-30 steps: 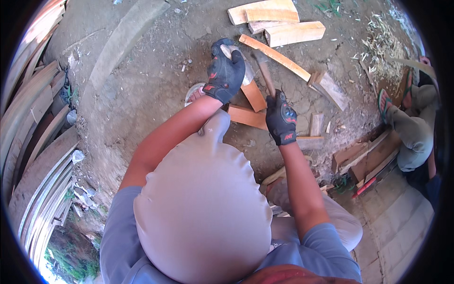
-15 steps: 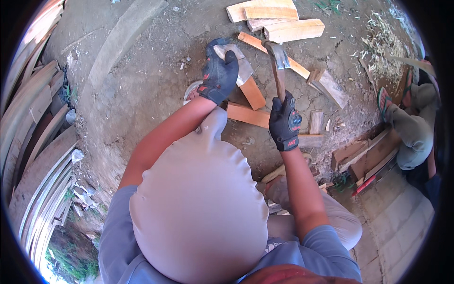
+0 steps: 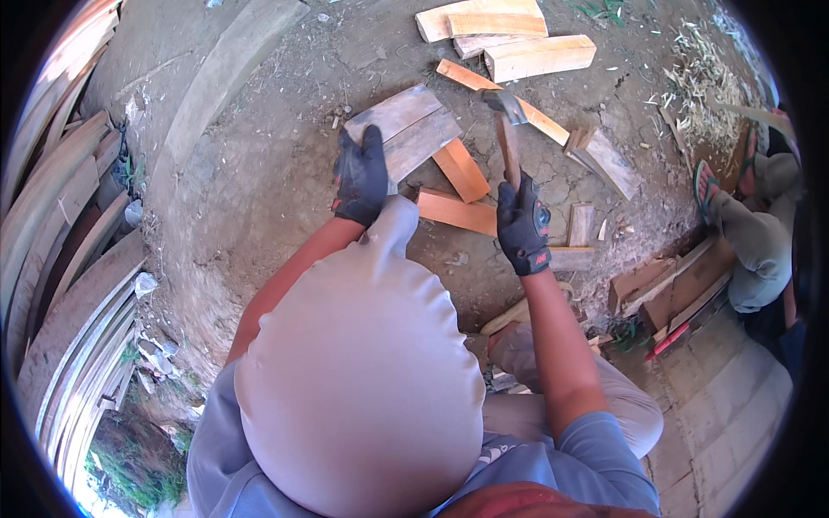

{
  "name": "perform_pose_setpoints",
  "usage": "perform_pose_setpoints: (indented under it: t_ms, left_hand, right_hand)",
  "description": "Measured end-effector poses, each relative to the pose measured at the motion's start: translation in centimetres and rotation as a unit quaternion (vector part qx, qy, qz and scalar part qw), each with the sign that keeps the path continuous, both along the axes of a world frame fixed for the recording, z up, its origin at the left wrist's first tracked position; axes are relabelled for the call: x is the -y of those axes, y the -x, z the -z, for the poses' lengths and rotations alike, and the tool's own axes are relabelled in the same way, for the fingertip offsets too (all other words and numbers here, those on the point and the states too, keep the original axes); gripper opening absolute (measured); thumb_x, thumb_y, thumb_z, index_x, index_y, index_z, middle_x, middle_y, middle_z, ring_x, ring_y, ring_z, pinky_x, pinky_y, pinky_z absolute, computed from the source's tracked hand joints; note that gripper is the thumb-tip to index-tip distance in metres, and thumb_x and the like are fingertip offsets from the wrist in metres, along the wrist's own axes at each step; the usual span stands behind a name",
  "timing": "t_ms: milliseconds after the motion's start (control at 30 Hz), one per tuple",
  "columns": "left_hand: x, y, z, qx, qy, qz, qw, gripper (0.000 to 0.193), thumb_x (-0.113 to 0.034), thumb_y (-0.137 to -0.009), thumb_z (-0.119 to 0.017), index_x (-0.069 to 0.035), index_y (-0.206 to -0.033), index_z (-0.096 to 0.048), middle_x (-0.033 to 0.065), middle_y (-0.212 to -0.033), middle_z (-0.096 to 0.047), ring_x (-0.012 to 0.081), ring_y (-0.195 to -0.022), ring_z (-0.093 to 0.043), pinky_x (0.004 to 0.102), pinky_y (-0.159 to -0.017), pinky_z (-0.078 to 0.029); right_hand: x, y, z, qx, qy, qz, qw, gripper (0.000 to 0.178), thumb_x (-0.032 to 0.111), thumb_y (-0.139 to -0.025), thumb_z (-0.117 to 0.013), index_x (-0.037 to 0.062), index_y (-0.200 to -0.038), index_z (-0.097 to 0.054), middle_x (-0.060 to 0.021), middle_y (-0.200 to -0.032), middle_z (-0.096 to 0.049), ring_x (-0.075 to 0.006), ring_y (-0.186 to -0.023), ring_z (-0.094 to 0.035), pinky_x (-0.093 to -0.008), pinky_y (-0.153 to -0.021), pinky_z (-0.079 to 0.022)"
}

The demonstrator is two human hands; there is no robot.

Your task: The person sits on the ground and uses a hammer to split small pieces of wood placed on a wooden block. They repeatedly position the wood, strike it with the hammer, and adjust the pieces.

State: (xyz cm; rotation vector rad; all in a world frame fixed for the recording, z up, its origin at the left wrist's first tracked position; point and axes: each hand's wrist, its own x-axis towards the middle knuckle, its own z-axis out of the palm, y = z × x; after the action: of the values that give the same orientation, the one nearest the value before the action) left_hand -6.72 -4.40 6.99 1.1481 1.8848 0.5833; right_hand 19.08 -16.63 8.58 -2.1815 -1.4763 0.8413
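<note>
My left hand (image 3: 361,177), in a black glove, is closed on the near left end of a weathered grey wooden block (image 3: 421,142) with a lengthwise line along its face. The block is tilted, and orange-brown wood pieces (image 3: 462,170) show beside and below it. In my right hand (image 3: 522,226), also gloved, is the wooden handle of a short adze (image 3: 509,148). Its dark metal head is raised to the right of the block, apart from it, over a long thin strip of wood (image 3: 540,119).
Pale split blocks (image 3: 540,59) lie on the dirt at the far side. Wood shavings (image 3: 704,82) are heaped at far right. Another person's leg (image 3: 756,250) is at the right, near stacked wood pieces (image 3: 682,281). Curved planks (image 3: 52,224) are piled along the left.
My left hand has moved nearer and to the left, and the block has turned to show a broader face. The adze has shifted slightly, its head now angled differently.
</note>
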Motion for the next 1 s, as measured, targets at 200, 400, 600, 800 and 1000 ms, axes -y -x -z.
perform_pose_setpoints:
  t_ms: [200, 400, 600, 800, 1000]
  left_hand:
    - [1.1, 1.5, 1.3, -0.084, 0.088, -0.054, 0.991, 0.072, -0.056, -0.105, -0.056, 0.003, -0.147, -0.052, 0.0330, -0.135, -0.067, 0.0498, -0.129, -0.063, 0.0529, -0.109, -0.048]
    - [1.4, 1.6, 0.6, -0.131, 0.087, -0.052, 0.986, 0.090, -0.062, -0.099, -0.064, -0.001, -0.158, -0.035, 0.0330, -0.140, -0.064, 0.0521, -0.130, -0.061, 0.0523, -0.110, -0.047]
    - [1.2, 1.7, 0.4, -0.172, 0.113, -0.002, 0.979, 0.095, -0.065, -0.091, -0.073, -0.002, -0.153, -0.038, 0.0333, -0.132, -0.067, 0.0507, -0.124, -0.065, 0.0539, -0.106, -0.050]
    - [1.4, 2.1, 1.1, -0.157, 0.095, -0.016, 0.983, 0.093, -0.066, -0.089, -0.075, 0.000, -0.147, -0.043, 0.0322, -0.127, -0.070, 0.0496, -0.120, -0.068, 0.0540, -0.102, -0.052]
    - [1.2, 1.4, 0.7, -0.172, 0.117, -0.030, 0.978, 0.093, -0.069, -0.088, -0.074, -0.001, -0.145, -0.045, 0.0315, -0.126, -0.070, 0.0498, -0.121, -0.067, 0.0541, -0.103, -0.052]
  right_hand:
    - [2.0, 1.4, 1.3, -0.037, 0.054, -0.038, 0.997, 0.035, 0.030, -0.109, -0.058, 0.0055, -0.134, -0.059, -0.0225, -0.088, -0.073, -0.0434, -0.079, -0.073, -0.0530, -0.069, -0.055]
    - [0.3, 3.8, -2.6, -0.029, 0.004, -0.024, 0.999, 0.034, 0.030, -0.109, -0.058, 0.0046, -0.132, -0.059, -0.0232, -0.089, -0.072, -0.0426, -0.078, -0.073, -0.0543, -0.068, -0.055]
    - [1.0, 3.7, -0.6, 0.032, 0.080, -0.088, 0.992, 0.027, 0.025, -0.110, -0.056, 0.0035, -0.126, -0.060, -0.0250, -0.092, -0.071, -0.0472, -0.083, -0.070, -0.0538, -0.070, -0.054]
    - [-0.4, 4.4, -4.9, -0.017, -0.065, -0.037, 0.997, 0.027, 0.027, -0.108, -0.060, 0.0056, -0.124, -0.061, -0.0242, -0.088, -0.070, -0.0457, -0.076, -0.070, -0.0536, -0.067, -0.054]
    - [0.3, 4.2, -1.3, 0.069, 0.051, -0.100, 0.991, 0.024, 0.025, -0.106, -0.063, 0.0073, -0.122, -0.061, -0.0206, -0.086, -0.072, -0.0407, -0.072, -0.072, -0.0507, -0.060, -0.053]
